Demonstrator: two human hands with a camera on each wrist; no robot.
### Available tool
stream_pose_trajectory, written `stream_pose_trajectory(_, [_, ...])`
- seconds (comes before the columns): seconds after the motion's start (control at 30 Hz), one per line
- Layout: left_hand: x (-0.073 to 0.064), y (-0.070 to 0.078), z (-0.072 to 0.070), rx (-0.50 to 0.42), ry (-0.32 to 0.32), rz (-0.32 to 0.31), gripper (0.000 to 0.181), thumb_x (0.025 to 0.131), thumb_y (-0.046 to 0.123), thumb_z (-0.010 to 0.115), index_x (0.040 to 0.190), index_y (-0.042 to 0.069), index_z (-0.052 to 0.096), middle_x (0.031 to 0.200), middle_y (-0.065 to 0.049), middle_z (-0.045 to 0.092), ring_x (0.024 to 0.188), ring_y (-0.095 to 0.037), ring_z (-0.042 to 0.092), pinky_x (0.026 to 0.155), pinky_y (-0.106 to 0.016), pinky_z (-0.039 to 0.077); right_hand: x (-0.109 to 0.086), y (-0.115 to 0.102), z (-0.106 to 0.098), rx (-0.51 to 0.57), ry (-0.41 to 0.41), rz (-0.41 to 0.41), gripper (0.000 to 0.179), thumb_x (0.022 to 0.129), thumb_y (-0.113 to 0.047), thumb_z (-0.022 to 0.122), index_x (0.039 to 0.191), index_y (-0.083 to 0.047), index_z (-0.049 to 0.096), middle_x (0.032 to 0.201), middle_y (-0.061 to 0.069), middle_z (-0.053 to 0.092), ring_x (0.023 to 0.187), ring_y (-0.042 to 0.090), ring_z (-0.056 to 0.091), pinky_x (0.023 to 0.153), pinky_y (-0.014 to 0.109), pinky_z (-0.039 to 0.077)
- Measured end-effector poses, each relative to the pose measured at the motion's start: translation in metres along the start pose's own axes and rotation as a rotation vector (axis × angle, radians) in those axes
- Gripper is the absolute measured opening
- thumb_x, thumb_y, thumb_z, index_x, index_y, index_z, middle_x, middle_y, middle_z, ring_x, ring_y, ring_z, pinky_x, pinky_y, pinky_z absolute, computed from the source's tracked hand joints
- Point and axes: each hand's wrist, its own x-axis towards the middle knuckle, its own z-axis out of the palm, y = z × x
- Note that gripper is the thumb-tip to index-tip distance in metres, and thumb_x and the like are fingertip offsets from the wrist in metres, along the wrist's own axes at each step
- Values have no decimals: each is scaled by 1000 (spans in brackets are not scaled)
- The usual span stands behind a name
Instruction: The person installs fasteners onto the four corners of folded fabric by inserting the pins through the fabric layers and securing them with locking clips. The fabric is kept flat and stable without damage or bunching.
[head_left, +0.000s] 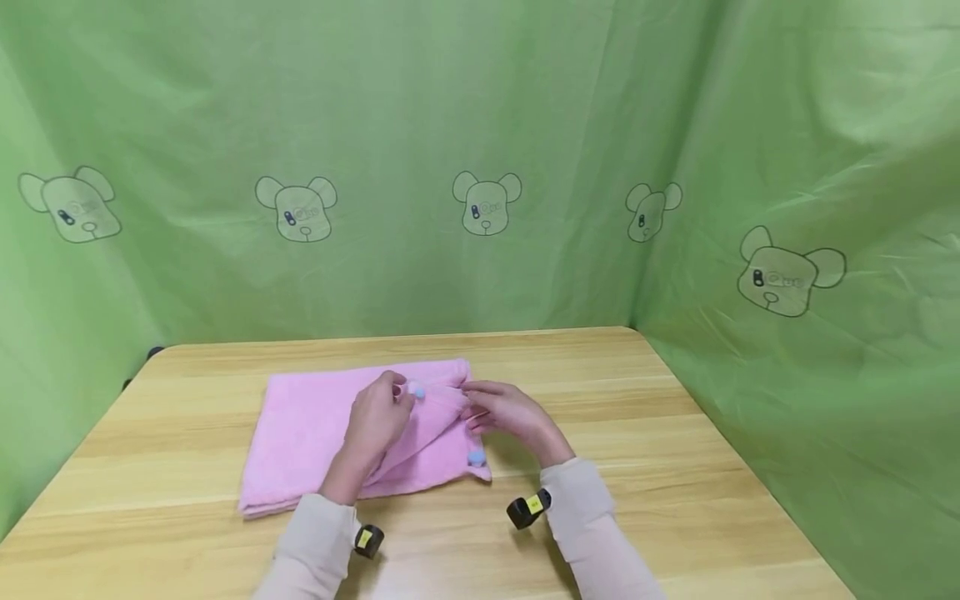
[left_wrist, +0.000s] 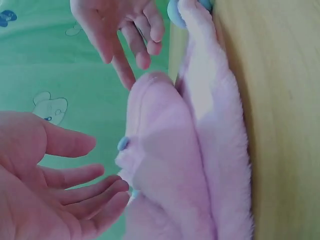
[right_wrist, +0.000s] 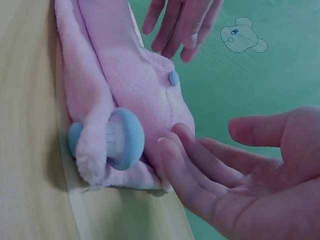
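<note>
A folded pink plush cloth [head_left: 307,433] lies on the wooden table, its right part turned over in a loose flap. On its lower right corner sits a blue-and-white clip [right_wrist: 125,140], round-ended. A second small blue piece [head_left: 419,393] shows at the flap's upper edge. My left hand [head_left: 378,417] is over the cloth near that piece; in the left wrist view its fingers are loosely bent, with nothing held and the thumb apart. My right hand [head_left: 513,414] is at the cloth's right edge. Its fingertips [right_wrist: 172,145] touch the flap, and the thumb stands away.
The wooden table [head_left: 637,500] extends around the cloth on every side. Green curtains [head_left: 390,275] with bear-head outlines hang behind it and at both sides. Each wrist carries a small black camera [head_left: 522,510].
</note>
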Motion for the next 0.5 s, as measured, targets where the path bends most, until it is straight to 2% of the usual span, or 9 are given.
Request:
stream_pose_trajectory(0.13, [1,-3,2,-22,-57,-29,37,97,18,65,127,-2,62,115,-23,72,106,-39,69,94,-53,55,-1,1,2,-10,-48,-8,48,106,-14,45,145,13,41,123,36,62,114,47,63,100,47,55])
stream_pose_trajectory(0.23, [1,-5,5,-19,-71,-34,38,96,20,66,126,-3,63,115,-22,72,106,-39,69,94,-53,55,0,2,2,-2,-60,-17,46,106,-13,45,141,16,43,125,37,60,117,48,61,104,50,52])
stream_pose_trajectory(0.37, [1,-7,6,-15,-78,-42,44,90,20,72,127,-4,63,111,-20,73,103,-37,69,94,-52,54,2,3,3,5,-58,-17,43,105,-13,46,137,16,47,125,36,60,119,48,60,106,51,50])
stream_pose_trajectory(0.5, [1,-7,6,-61,-119,-55,59,81,16,78,133,-6,59,105,-18,73,93,-29,67,96,-50,53,3,4,3,-8,-61,-18,43,105,-12,47,139,15,47,123,36,62,115,46,63,103,50,53])
